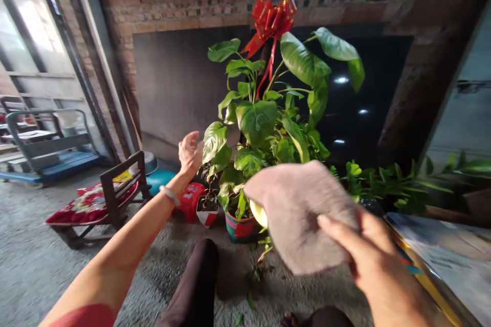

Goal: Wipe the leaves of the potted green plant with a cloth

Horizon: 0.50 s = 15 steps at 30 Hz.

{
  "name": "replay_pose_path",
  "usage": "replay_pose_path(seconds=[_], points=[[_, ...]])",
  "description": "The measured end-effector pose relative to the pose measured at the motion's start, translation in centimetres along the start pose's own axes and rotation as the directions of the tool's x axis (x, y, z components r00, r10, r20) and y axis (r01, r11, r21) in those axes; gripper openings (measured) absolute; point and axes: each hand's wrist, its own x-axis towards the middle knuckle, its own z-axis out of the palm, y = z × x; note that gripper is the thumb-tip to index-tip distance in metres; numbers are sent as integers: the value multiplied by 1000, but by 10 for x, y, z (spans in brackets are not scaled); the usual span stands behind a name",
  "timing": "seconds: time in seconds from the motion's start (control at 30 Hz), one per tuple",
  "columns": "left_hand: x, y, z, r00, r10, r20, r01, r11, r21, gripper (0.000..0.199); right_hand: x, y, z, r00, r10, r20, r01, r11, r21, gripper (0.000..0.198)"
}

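A pinkish-brown cloth (307,214) is pinched in my right hand (374,248), thumb on top, held in front of a potted plant. The plant's big green leaves (257,120) rise from a green and red pot (241,227), and a red ribbon bow (273,20) sits at its top. My left hand (190,153) reaches to the plant's left side, next to a glossy leaf (215,140). Its fingers are apart and somewhat curled, with nothing visible in them. Whether that hand touches the leaf I cannot tell.
A low wooden chair (123,189) with a red floral cushion stands at left, a blue platform cart (49,158) behind it. Beside the pot are a small red-and-white planter (207,214) and a red stool (191,199). Dark panels (184,76) lean on the brick wall.
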Motion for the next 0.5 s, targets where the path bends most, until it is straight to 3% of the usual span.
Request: replay_pose_path(seconds=[0.07, 0.13, 0.2, 0.27, 0.33, 0.4, 0.5], points=[[26, 2, 8, 993, -80, -85, 80, 997, 2, 39, 16, -40, 21, 985, -153, -80, 161, 980, 115, 34], [36, -2, 22, 949, -316, 9, 316, 947, -52, 28, 43, -63, 56, 936, -324, -136, 345, 920, 183, 30], [31, -12, 36, 858, -486, 169, 504, 859, -89, 29, 73, -66, 96, 890, -430, -150, 453, 867, 207, 33], [20, -22, 45, 805, -539, 249, 578, 808, -116, 33, 97, -49, 129, 921, -373, -110, 389, 895, 220, 40], [11, -31, 47, 795, -544, 267, 590, 796, -136, 32, 108, -22, 147, 972, -229, -54, 235, 949, 208, 39], [10, -40, 43, 794, -531, 296, 587, 796, -147, 28, 101, 5, 145, 996, -85, 8, 83, 988, 129, 33], [21, -54, 33, 806, -481, 346, 565, 800, -202, 28, 73, 14, 120, 993, -38, 114, 41, 999, -24, 34]])
